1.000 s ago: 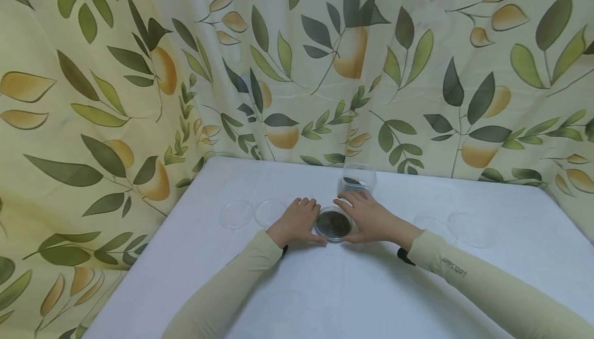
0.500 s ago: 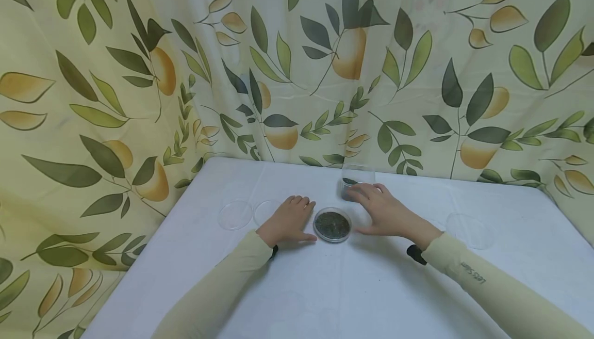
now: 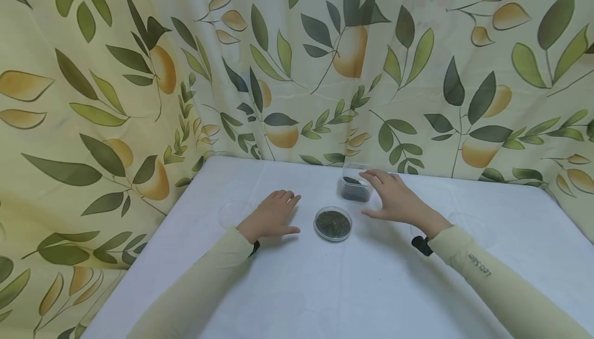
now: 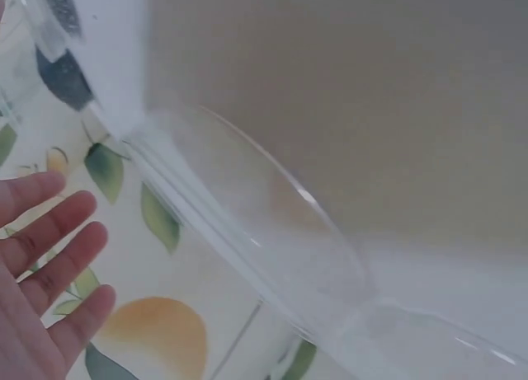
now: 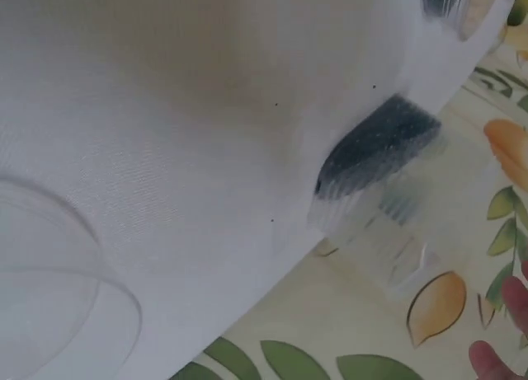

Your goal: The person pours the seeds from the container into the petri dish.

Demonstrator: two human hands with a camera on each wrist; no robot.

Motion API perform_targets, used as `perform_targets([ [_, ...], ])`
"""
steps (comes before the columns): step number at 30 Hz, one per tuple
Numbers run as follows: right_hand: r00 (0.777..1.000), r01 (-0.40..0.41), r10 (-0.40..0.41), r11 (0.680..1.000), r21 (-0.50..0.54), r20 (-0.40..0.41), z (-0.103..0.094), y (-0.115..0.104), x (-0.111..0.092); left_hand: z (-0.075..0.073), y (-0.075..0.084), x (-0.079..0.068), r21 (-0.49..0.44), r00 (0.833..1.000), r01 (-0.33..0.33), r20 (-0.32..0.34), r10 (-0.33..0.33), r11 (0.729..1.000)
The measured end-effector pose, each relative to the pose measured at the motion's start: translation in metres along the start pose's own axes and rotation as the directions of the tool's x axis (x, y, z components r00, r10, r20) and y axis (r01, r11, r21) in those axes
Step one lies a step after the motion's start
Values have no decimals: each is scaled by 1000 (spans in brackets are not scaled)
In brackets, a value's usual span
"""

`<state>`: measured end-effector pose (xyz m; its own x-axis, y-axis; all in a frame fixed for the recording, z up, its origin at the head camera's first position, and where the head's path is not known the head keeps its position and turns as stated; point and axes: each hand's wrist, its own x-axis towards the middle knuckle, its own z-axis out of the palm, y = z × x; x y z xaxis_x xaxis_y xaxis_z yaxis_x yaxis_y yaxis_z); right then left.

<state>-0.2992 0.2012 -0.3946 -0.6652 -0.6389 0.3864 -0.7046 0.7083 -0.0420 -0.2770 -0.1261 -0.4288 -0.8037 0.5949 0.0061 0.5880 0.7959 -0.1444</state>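
A round clear petri dish (image 3: pixel 332 224) filled with dark green-brown granular material stands on the white table between the two hands. My left hand (image 3: pixel 271 216) hovers to its left, fingers spread and holding nothing. In the left wrist view, the relaxed fingers of the left hand (image 4: pixel 58 265) show at the left edge. My right hand (image 3: pixel 401 200) is to the right of the dish, its fingertips close to a clear plastic container (image 3: pixel 355 193) partly filled with dark material. In the right wrist view that container (image 5: pixel 379 149) appears whole; contact with the fingers cannot be made out.
Clear round dish pieces lie at the left, one (image 3: pixel 232 215) partly behind the left hand; others (image 3: pixel 468 225) lie at the right, beyond the right wrist. A leaf-and-fruit patterned curtain (image 3: pixel 297 70) hangs behind the far edge of the white table (image 3: pixel 325 287).
Both hands have let go of the filled petri dish and drawn apart. The left hand moved left; the right moved right and up toward the container. The dish stayed in place.
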Motion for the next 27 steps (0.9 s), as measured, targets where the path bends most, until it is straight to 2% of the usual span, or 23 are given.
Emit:
perform_targets([
  [4, 998, -59, 60, 997, 41, -18, 1, 6, 2, 2, -9, -8, 7, 1000, -5, 7, 5, 1000],
  [7, 993, -109, 112, 990, 84, -32, 1, 9, 4, 3, -16, -15, 6, 1000, -13, -17, 13, 1000],
  [11, 980, -195, 197, 970, 144, 1, 3, 16, 6, 5, -27, -23, 2, 998, -16, -60, 16, 1000],
  [18, 940, -340, 325, 907, 247, 98, 6, 23, 13, 9, -45, -33, 0, 997, 23, -79, -23, 1000],
  [22, 923, -384, 360, 869, 313, 133, 9, 25, 16, 12, -52, -36, 7, 995, 53, -91, -52, 999],
  [27, 907, -422, 388, 828, 370, 167, 16, 29, 17, 16, -58, -39, -9, 993, 96, -74, -96, 995],
])
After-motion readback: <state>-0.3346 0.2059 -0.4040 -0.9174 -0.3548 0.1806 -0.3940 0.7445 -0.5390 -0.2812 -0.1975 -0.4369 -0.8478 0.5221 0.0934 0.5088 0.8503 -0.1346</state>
